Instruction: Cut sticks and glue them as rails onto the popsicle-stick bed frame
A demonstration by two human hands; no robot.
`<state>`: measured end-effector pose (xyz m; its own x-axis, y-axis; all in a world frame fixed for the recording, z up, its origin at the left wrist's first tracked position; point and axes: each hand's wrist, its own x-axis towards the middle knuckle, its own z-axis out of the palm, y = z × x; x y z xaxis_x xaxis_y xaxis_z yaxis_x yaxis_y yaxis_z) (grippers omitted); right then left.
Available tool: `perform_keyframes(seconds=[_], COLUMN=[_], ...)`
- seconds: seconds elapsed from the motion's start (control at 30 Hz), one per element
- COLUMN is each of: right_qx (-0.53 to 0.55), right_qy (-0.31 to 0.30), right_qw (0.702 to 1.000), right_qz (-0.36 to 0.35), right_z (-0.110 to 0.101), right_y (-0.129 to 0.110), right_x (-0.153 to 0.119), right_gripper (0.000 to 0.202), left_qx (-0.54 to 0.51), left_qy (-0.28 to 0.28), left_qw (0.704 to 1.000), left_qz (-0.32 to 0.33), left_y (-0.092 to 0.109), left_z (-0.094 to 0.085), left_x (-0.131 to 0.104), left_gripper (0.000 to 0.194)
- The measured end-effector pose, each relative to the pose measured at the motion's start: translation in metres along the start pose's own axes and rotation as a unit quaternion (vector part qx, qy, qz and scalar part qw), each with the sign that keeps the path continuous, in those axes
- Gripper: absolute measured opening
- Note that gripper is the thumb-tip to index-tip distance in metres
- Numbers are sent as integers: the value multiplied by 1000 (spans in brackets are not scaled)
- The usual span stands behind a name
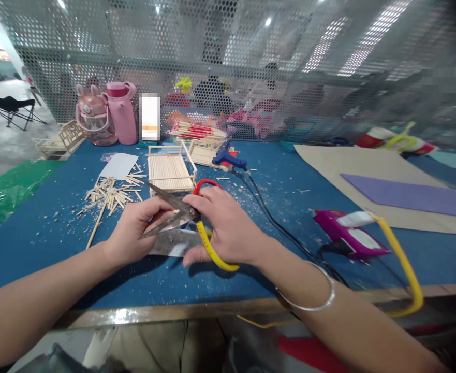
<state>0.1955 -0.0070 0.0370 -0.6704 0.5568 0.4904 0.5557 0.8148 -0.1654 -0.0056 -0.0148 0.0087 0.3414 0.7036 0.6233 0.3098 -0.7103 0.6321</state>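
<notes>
My right hand (228, 228) is closed on the handles of a pair of scissors (191, 211), one handle red, the other wrapped in yellow tape. The blades stand apart and point left. My left hand (134, 228) pinches a small pale stick piece (175, 211) between the blades. Behind the scissors sits a small frame of wooden sticks (169, 168). A pile of short sticks (113, 194) lies to the left, beside a white paper (119, 166). A clear plastic sheet (171, 244) lies beneath my hands.
A blue glue gun (230, 159) trails a black cable. A purple device (348, 235) with a yellow cord is at right, before purple foam (410, 194) on brown card (328, 166). Pink bottles (122, 114), a phone-like white screen (149, 116) and bundled sticks (199, 132) stand behind.
</notes>
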Motion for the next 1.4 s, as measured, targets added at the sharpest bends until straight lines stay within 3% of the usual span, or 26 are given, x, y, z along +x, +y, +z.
perform_keyframes(seconds=[0.6, 0.97, 1.1, 1.2, 1.3, 1.4], right_qx=[-6, -5, 14, 44, 29, -17], right_qy=[7, 39, 39, 81, 118, 76], right_qw=[1000, 999, 999, 995, 988, 983], right_qz=[-14, 0, 10, 23, 90, 166], right_z=[0, 5, 5, -2, -23, -48], right_y=[1, 2, 2, 5, 16, 36], right_x=[0, -2, -3, -2, -4, -10], right_gripper=[83, 68, 58, 58, 59, 55], left_qx=[-38, 19, 16, 24, 43, 68], left_qy=[-3, 23, 4, -24, -43, -54], left_qw=[999, 1000, 1000, 999, 997, 995], left_qz=[-22, -6, -7, -37, -55, -57], left_y=[2, 10, 11, 13, 11, 7], left_z=[2, 2, 2, 1, -1, -2], left_x=[-2, 0, 3, 7, 8, 9], left_gripper=[13, 17, 17, 15, 19, 26])
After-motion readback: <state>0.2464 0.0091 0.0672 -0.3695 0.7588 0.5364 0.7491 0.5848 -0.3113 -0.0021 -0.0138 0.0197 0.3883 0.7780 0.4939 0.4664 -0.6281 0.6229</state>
